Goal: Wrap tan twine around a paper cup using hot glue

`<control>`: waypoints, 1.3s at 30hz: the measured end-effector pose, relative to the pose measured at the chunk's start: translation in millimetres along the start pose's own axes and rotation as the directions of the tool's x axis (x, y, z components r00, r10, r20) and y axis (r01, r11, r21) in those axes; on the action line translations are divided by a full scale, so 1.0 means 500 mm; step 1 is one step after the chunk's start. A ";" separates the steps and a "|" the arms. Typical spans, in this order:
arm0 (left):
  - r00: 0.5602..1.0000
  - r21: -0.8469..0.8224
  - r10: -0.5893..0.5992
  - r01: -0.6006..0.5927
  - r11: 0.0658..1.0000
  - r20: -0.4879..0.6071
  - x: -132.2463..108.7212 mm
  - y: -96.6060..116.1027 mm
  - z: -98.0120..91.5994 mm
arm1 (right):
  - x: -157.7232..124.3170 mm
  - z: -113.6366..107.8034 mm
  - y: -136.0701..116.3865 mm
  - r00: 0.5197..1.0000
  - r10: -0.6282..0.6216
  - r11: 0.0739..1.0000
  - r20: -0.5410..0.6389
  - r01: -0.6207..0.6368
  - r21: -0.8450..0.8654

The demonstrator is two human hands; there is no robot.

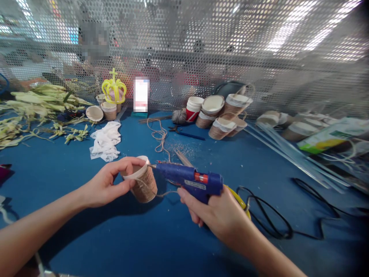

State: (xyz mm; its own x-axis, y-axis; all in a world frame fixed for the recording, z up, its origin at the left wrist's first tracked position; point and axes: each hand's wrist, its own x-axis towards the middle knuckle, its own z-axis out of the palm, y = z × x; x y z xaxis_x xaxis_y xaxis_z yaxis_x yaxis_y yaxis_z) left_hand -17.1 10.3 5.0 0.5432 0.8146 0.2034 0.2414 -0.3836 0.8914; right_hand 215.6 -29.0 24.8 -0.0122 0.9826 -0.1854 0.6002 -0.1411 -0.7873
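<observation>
My left hand [112,181] grips a paper cup [144,186] by its rim, fingers inside and thumb outside. Brown twine wraps the cup's side, while a pale band shows at the rim. In my right hand [213,211] is a blue glue gun [187,179], its metal nozzle at the cup's rim on the right side. A loose strand of twine [167,193] runs from the cup to the fingers of my right hand. More twine [158,134] lies in loops on the table behind the cup.
Wrapped cups [220,127] stand at the back right, near clear glue sticks [291,157]. A black cord [268,223] curls at the right. Crumpled white material [106,140], dried husks [43,100] and a yellow crown [114,90] sit at the left. A perforated metal panel [173,50] closes off the back.
</observation>
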 end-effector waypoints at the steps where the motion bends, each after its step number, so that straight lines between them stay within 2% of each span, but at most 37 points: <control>1: 1.000 -0.004 -0.001 0.001 1.000 -0.002 0.000 0.001 0.000 | 0.000 -0.002 -0.003 1.000 0.014 1.000 0.007 -0.014 -0.006; 17: 1.000 -0.025 -0.001 0.001 1.000 -0.011 0.001 -0.002 0.002 | -0.023 0.012 -0.015 0.998 0.029 0.997 -0.055 -0.025 0.068; 19: 1.000 -0.025 0.003 -0.003 1.000 -0.017 0.001 -0.002 0.003 | -0.032 0.011 -0.016 0.998 -0.008 0.998 -0.057 0.011 0.057; 23: 1.000 -0.012 0.019 -0.020 1.000 -0.019 0.002 0.001 0.003 | -0.035 0.005 0.003 0.993 -0.114 0.993 0.020 0.114 0.025; 28: 0.999 0.025 0.047 -0.046 0.999 -0.019 0.005 0.002 0.004 | -0.017 0.002 0.021 0.945 -0.324 0.943 0.043 0.319 0.093; 32: 0.998 0.028 0.059 -0.059 0.998 -0.013 0.003 0.001 0.004 | -0.014 0.003 0.025 0.917 -0.395 0.915 0.051 0.389 0.104; 34: 0.998 0.029 0.060 -0.060 0.998 -0.013 0.001 0.000 0.004 | -0.019 0.002 0.027 0.931 -0.363 0.931 0.051 0.359 0.062; 39: 0.998 0.025 0.058 -0.057 0.998 -0.025 0.003 -0.002 0.005 | -0.029 0.001 0.020 0.982 -0.186 0.980 0.037 0.188 -0.061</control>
State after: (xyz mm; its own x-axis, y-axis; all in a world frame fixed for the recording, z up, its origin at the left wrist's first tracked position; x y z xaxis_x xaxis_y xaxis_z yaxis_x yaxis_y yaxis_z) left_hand -14.7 11.1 3.4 0.5360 0.8016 0.2649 0.2301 -0.4406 0.8677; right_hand 221.4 -44.9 19.5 -0.1534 0.9865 -0.0575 0.6346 0.0537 -0.7710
